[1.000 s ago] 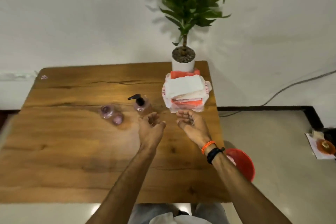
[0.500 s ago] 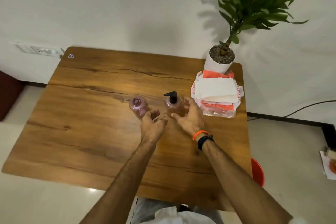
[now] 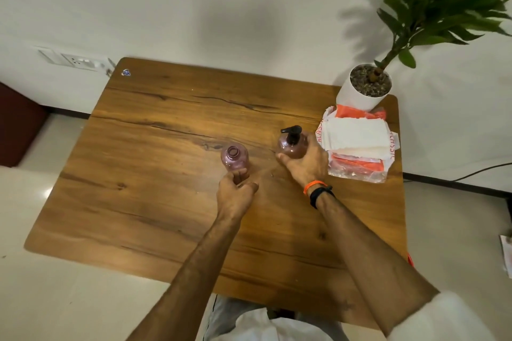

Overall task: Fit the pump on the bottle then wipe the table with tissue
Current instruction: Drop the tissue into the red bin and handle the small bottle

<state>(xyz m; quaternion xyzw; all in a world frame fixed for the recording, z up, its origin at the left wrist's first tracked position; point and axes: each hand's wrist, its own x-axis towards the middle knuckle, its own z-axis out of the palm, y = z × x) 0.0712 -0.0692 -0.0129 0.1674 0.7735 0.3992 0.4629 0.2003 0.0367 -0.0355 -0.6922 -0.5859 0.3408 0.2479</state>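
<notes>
On the wooden table (image 3: pixel 155 202) your right hand (image 3: pixel 306 165) curled round the far-right pump (image 3: pixel 291 133) bottle (image 3: pixel 293 147) while your left hand (image 3: pixel 235 196), fingers loosely bent, reached the open bottle (image 3: pixel 234 158); next, probably unscrewing and transferring the pump.

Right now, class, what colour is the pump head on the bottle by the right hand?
Black pump head, seen in the head view.

The wooden table (image 3: pixel 166 202) stands against a white wall and carries two pink bottles near its centre: an open bottle (image 3: pixel 234 158) without a cap and, to its right, a bottle with a black pump (image 3: pixel 292 144). A tissue pack (image 3: pixel 357 144) lies at the right edge. A white plant pot (image 3: pixel 363 91) stands at the far right corner, just behind the pack, and a small sticker (image 3: pixel 126 72) marks the far left corner.
</notes>
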